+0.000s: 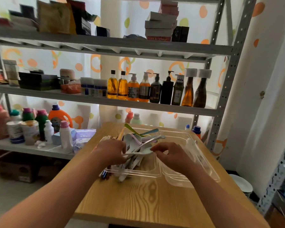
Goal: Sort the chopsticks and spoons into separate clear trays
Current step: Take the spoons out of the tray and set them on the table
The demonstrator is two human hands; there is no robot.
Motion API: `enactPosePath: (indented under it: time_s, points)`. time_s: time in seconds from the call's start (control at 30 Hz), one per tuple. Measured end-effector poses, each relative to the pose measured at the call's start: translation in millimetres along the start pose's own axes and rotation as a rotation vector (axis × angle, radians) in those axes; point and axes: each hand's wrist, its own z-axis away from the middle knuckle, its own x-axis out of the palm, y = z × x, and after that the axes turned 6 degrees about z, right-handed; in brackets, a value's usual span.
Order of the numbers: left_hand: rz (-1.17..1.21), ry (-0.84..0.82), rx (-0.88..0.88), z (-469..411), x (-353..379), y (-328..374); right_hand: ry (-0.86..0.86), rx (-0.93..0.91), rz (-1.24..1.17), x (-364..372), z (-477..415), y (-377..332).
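A mixed pile of spoons (pixel 138 140) and chopsticks (pixel 105 174) fills the left clear tray (pixel 148 171) on the wooden table (pixel 143 199). A second clear tray (pixel 196 162) lies beside it on the right and looks bare. My left hand (pixel 111 151) reaches into the pile and is closed around a bundle of utensils. My right hand (pixel 168 153) pinches the bowl of a pale spoon (pixel 145 152) at the pile's right side. Green and teal spoon handles stick up at the back.
A grey metal shelf rack (pixel 105 102) stands right behind the table, with bottles (pixel 154 89), boxes and detergent jugs (pixel 57 116). A rack upright (pixel 227 89) rises at the table's far right corner. White bowls (pixel 243 185) sit on the floor at right.
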Motion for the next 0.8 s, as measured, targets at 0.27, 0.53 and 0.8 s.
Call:
enactPosePath:
  time_s: [0.27,0.53,0.8]
  points:
    - [0.098,0.139,0.005,-8.3,9.2,8.2,-0.024,-0.031,0.003,9.3,0.8,-16.6]
    - [-0.068,0.300,0.112,-20.2,27.2,36.8,-0.007,-0.024,-0.020,11.1,6.6,-8.0]
    - [-0.603,0.132,0.244,-29.9,38.3,61.5,-0.007,-0.016,-0.023,14.2,10.4,-1.4]
